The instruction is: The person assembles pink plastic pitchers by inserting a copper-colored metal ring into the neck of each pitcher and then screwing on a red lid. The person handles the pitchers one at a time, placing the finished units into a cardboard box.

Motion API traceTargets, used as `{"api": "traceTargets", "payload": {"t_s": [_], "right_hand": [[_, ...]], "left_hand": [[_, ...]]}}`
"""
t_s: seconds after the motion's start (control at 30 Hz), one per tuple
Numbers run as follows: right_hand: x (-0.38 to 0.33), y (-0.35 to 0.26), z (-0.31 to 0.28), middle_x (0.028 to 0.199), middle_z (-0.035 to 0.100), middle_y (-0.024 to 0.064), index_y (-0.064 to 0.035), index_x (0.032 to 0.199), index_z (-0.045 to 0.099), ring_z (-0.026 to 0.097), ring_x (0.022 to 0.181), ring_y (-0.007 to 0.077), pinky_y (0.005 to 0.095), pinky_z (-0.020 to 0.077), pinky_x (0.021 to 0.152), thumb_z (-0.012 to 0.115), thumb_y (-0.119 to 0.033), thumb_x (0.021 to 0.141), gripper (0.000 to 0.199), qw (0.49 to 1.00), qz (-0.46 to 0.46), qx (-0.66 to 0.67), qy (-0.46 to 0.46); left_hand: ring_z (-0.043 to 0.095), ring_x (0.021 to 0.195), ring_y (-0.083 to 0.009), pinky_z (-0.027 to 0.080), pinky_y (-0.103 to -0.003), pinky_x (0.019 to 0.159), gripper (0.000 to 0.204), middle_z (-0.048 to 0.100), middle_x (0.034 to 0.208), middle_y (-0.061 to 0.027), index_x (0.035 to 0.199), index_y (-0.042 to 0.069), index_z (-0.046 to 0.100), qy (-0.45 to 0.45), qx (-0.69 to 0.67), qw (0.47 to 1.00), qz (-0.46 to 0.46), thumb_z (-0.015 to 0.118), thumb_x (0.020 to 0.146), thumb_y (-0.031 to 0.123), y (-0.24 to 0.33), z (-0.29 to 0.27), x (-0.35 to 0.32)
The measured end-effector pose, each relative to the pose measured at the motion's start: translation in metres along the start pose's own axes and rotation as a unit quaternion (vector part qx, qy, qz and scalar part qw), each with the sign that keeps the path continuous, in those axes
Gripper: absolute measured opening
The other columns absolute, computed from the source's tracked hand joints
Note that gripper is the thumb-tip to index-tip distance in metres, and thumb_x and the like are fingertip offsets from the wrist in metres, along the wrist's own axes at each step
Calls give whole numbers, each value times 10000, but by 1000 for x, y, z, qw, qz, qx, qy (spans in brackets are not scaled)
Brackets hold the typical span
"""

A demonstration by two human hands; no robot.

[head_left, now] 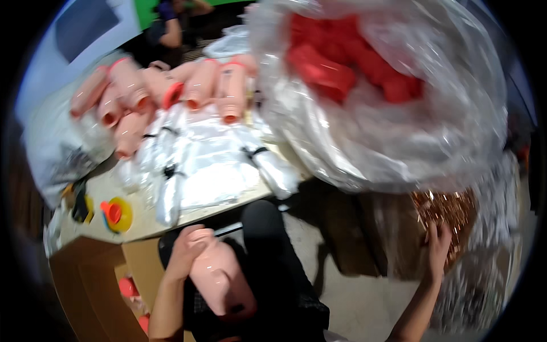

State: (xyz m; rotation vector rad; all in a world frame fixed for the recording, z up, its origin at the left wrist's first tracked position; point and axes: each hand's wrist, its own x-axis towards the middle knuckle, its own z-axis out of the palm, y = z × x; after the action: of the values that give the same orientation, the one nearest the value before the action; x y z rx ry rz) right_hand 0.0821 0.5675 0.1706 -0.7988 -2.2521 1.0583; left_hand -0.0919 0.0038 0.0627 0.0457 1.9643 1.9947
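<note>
My left hand (183,255) grips a pink plastic bottle-shaped piece (219,279) held over my lap, its wide end toward me. Out at the lower right, my right hand (437,249) reaches into a clear bag of small copper-coloured metal parts (441,208), fingers spread on the heap. Whether it holds any part is hidden. More pink pieces (165,88), some with red caps, lie in a row at the back of the light-coloured table (142,225).
A large clear bag of red plastic parts (353,57) bulges over the table's right side. Bundles of clear plastic sleeves (211,162) cover the middle. A yellow disc with a red cap (117,214) sits near the front edge. Cardboard box (91,279) at lower left. Another person (171,28) stands behind.
</note>
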Motion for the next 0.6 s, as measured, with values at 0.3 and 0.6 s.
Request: {"api": "traceTargets", "payload": {"t_s": [0.3, 0.6], "right_hand": [[-85, -134, 260, 807, 667, 85, 15, 995, 611, 623, 734, 118, 253, 510, 695, 542, -154, 1043, 190, 844, -30, 349, -407], [-109, -177, 333, 681, 592, 92, 76, 1108, 634, 503, 550, 135, 276, 429, 549, 353, -336, 1113, 499, 569, 199, 548, -580]], "left_hand": [[591, 1153, -160, 470, -307, 1023, 551, 634, 1219, -91, 1367, -16, 503, 23, -51, 998, 3, 717, 875, 110, -5, -9, -18], [569, 1221, -176, 438, -328, 1071, 556, 637, 1260, -86, 1381, 44, 501, 42, -65, 997, 8, 656, 849, 3, 2, -18, -35]]}}
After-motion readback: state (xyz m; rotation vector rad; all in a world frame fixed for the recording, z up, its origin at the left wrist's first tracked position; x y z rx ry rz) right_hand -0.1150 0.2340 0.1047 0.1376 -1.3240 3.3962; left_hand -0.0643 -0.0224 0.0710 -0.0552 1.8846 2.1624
